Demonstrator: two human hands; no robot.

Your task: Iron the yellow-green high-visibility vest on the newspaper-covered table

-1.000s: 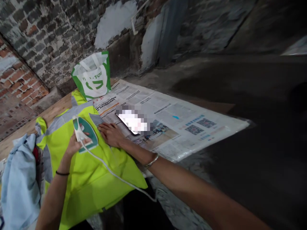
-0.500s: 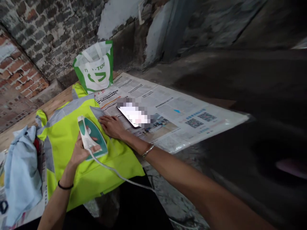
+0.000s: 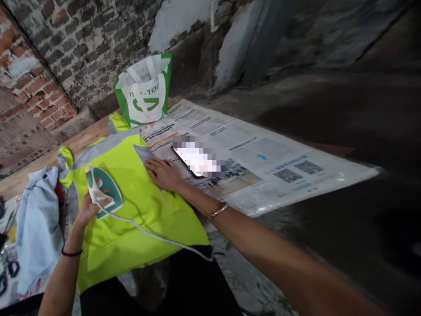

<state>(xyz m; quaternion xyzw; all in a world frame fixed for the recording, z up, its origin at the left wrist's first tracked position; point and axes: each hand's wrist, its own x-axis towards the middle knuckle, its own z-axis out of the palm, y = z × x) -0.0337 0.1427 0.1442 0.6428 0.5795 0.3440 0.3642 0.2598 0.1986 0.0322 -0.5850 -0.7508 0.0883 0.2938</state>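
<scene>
A bright yellow garment with grey reflective bands (image 3: 138,219) lies spread over the table in front of me. My left hand (image 3: 88,209) is closed round the handle of a green and white clothes iron (image 3: 113,195), which is on the garment's left part. From the iron's rear a pale cord (image 3: 144,229) runs right across the garment and past its front edge. My right hand (image 3: 164,174) lies flat with fingers stretched out on the garment's right edge, by a grey band. Just beyond it a phone (image 3: 194,160) with a lit, blurred screen rests on newspaper.
Newspaper under clear plastic (image 3: 237,136) covers the table's right side. A white and green bag (image 3: 146,98) stands at the back. Light blue cloth (image 3: 37,232) lies at the left, with dark-handled scissors (image 3: 11,272) nearby. A brick wall (image 3: 85,39) rises behind.
The iron, in my left hand, has moved left across the garment, its cord trailing. My right hand keeps its place on the garment edge. The whole view has shifted slightly.
</scene>
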